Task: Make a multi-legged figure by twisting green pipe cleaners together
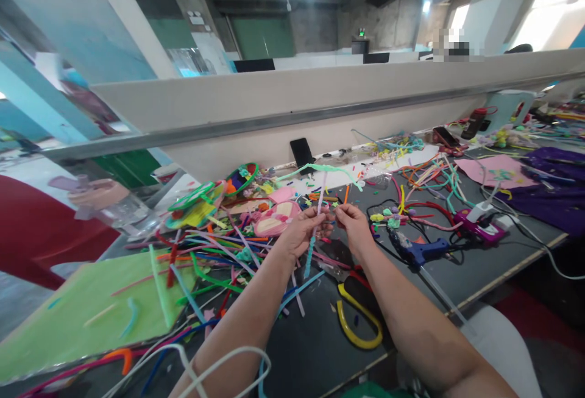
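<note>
My left hand [305, 227] and my right hand [351, 220] are held close together above a dark table [479, 264], both with fingers pinched. Between them runs a light pipe cleaner [320, 194] that rises from my fingers and meets a curved mint-green one [320, 169]. A blue pipe cleaner [311, 258] hangs down below my left hand. A pink heart-shaped felt piece [274, 218] lies just left of my left hand.
Several loose coloured pipe cleaners [214, 252] cover the table. A green felt sheet [86, 309] lies at front left. A blue glue gun [418, 252], yellow-handled scissors [359, 319], a purple device [479, 224] and a black phone [301, 153] lie around. A grey partition [320, 96] backs the table.
</note>
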### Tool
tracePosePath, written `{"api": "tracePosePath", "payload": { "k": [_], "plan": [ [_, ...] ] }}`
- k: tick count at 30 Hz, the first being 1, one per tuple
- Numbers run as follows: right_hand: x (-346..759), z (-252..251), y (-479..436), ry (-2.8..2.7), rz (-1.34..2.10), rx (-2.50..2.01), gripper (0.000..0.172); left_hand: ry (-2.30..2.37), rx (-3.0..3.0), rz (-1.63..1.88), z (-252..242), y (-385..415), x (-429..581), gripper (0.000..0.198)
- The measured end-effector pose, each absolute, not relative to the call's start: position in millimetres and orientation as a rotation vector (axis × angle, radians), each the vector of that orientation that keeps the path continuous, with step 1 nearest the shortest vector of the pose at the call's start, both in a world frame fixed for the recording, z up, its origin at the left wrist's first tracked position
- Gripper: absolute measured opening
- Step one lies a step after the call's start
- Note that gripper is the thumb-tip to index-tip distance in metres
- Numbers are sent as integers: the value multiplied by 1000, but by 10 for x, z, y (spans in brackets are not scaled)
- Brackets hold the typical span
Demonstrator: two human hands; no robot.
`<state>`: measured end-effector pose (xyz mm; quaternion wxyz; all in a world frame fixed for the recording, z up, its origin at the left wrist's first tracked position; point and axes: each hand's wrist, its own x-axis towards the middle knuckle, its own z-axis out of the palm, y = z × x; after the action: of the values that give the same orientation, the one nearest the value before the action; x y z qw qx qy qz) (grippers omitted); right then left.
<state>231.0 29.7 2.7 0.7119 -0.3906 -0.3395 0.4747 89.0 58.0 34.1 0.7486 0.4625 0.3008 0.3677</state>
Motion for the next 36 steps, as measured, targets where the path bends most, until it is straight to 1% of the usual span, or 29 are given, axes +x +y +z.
{"api": "tracePosePath", "payload": {
  "k": [5,8,13,22,29,33,36],
  "plan": [
    [2340,39,305,-750,1057,-843,19,690,1105,844,317,578,908,30],
    [2396,52,326,-676,987,-792,19,682,1155,816,324,566,907,30],
    [2517,80,363,-533,905,-736,24,695,1179,750,316,555,907,32],
    [2589,113,342,-597,785,-786,33,669,1189,714,267,570,891,29],
    [2638,116,364,-609,700,-854,31,650,1200,669,236,589,877,29],
    [2641,147,336,-586,685,-841,32,643,1214,656,252,580,886,30],
    [2592,155,320,-557,770,-794,38,649,1193,683,270,579,896,32]
  ]
}}
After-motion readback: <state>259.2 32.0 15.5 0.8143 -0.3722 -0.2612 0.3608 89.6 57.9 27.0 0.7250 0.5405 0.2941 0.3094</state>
